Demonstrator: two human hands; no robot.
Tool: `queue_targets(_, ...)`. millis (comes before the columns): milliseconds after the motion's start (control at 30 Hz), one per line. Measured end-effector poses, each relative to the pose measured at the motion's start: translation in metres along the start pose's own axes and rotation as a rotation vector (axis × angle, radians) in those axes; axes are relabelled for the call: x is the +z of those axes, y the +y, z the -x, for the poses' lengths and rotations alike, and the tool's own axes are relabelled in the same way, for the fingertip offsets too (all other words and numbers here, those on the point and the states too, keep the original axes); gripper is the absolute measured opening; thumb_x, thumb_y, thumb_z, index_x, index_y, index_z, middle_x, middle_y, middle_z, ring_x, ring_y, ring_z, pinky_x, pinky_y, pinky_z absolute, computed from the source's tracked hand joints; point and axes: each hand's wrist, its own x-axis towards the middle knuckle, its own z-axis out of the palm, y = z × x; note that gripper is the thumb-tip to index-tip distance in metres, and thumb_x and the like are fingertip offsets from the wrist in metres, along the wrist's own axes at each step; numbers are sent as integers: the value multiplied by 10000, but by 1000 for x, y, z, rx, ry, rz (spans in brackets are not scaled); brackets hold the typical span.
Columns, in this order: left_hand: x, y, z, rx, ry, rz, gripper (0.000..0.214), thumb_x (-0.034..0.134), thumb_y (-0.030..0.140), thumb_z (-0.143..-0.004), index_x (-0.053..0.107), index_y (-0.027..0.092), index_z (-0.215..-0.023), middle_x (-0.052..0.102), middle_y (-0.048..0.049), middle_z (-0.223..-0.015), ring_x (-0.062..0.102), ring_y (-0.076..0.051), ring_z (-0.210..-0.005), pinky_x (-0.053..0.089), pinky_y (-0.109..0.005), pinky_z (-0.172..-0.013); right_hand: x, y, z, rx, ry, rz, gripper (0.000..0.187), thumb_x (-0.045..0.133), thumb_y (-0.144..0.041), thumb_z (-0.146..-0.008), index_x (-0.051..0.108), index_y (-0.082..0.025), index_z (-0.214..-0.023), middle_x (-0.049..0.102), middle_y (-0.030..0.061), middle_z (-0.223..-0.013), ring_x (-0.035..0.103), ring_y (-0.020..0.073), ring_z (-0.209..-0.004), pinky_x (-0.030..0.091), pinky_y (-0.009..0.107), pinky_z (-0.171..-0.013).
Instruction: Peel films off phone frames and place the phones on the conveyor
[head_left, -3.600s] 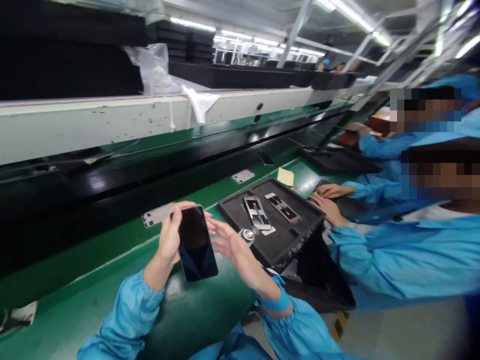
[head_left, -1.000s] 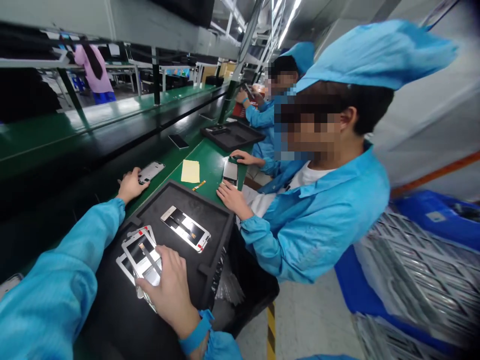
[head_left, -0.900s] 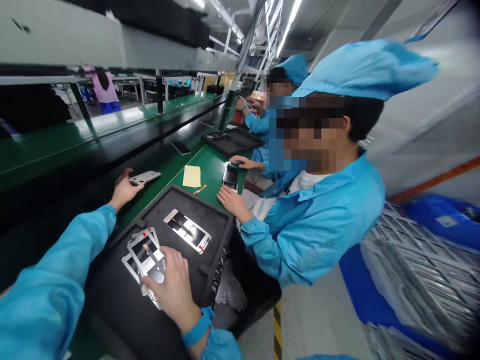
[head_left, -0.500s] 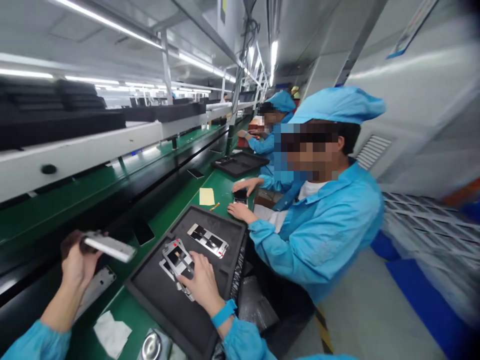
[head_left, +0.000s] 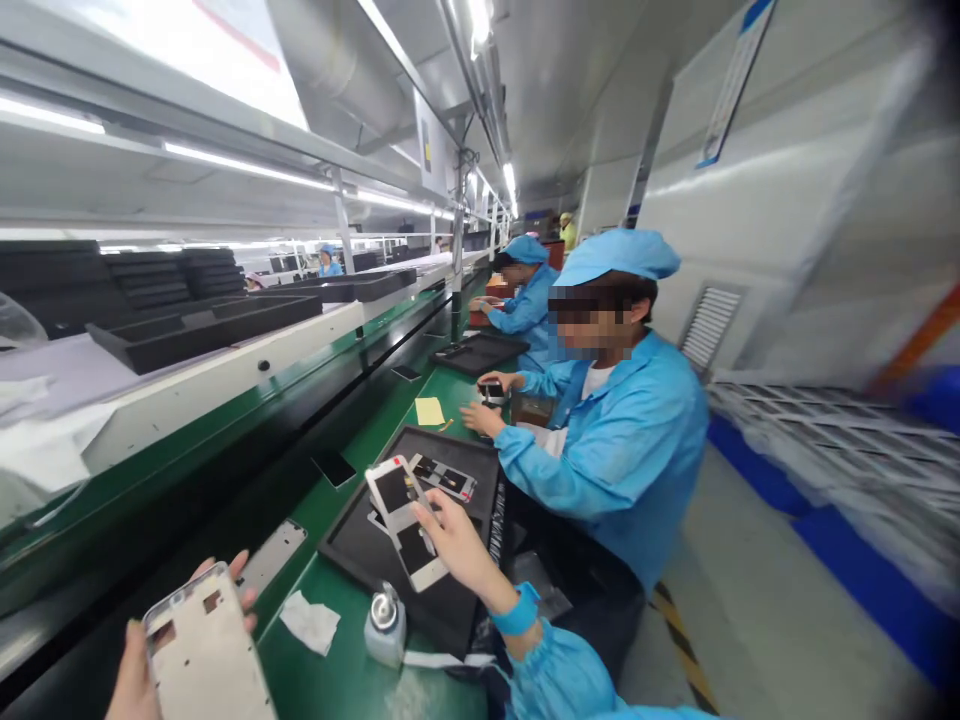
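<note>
My left hand, at the lower left, grips a pale metal phone frame by its edges, its flat face with cut-outs turned up. Over the black foam tray, my right hand pinches a white-edged phone screen panel by its side. This panel has a red sticker and dark patches on its back, and it is tilted. Beneath it, another panel is partly hidden. A further phone panel lies in the tray beyond my fingers. A second pale phone frame rests on the bench past my left hand.
A pump bottle and crumpled white tissue stand near the tray. A dark phone and yellow paper lie farther along. A co-worker sits close on the right, both hands on a small device.
My right hand has lifted a screen panel from the stack in the tray. My left hand has turned the frame to show its flat face. The view has shifted too.
</note>
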Motion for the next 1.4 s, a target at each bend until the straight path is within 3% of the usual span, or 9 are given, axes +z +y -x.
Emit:
queue_targets(133,56,-32,22,-102,-88,120,821,669,798,-880,502,490,-1622,817,-37,-1296,812,-334,-953,675,-412,-783,44,-42,48,-86,-145,-325,581,545,-795,-996,613,-218,-1018,685,5,-788,634,163,-645,500,267,-599)
queue_targets(267,77,-54,37,-139,-200,120,825,736,802,-846,607,425,-1568,827,-102,-1002,767,-302,-751,619,-401,-677,79,-69,75,-134,-159,-331,559,562,-746,-1025,669,-202,-1099,697,15,-811,615,136,-615,512,247,-575)
queue_targets(367,75,-62,36,-20,-192,41,798,668,799,-907,581,400,-1593,822,-103,-1060,792,-316,-911,642,-397,-744,80,-86,82,-152,-156,-385,612,549,-719,-1042,637,-224,-1390,749,72,-1063,566,101,-540,487,238,-476)
queue_targets(467,69,-71,30,164,-211,-162,761,564,801,-966,590,365,-1589,757,-119,-1379,779,-355,-1105,654,-486,-940,69,-101,82,-163,-202,-409,618,571,-697,-1037,629,-285,-1494,675,123,-1430,606,103,-570,546,277,-483)
queue_targets(567,61,-78,22,332,-291,-387,813,476,815,-994,522,322,-1639,556,-139,-1651,706,-403,-1297,590,-575,-1101,64,-112,78,-215,-185,-389,569,610,-683,-1027,700,-287,-1425,666,111,-1501,769,220,-946,682,401,-839)
queue_targets(700,52,-80,19,553,-326,-701,751,426,706,-1070,416,301,-1703,334,-133,-1793,479,-404,-1559,386,-612,-1303,72,-117,73,-236,-79,-432,541,657,-666,-1017,705,-253,-1364,712,118,-1446,669,292,-1370,514,542,-1219)
queue_targets(867,47,-74,17,764,-455,-930,720,417,582,-1120,256,293,-1760,197,-135,-1837,299,-370,-1664,311,-579,-1354,87,-122,67,-228,48,-509,436,733,-650,-968,717,-216,-1010,779,109,-1199,742,269,-1187,582,502,-1121)
queue_targets(1100,43,-68,17,809,-465,-1023,712,437,526,-1130,222,277,-1762,192,-164,-1826,261,-357,-1682,301,-537,-1369,93,-125,67,-216,105,-537,410,817,-560,-925,664,-220,-1094,796,109,-1184,767,260,-1165,592,479,-1093)
queue_targets(1400,40,-43,25,898,-535,-1000,700,405,582,-1122,330,231,-1723,293,-187,-1786,314,-377,-1658,311,-552,-1365,94,-136,65,-419,43,-499,275,637,-501,-1066,581,-254,-959,671,40,-1044,721,218,-1040,589,427,-1006)
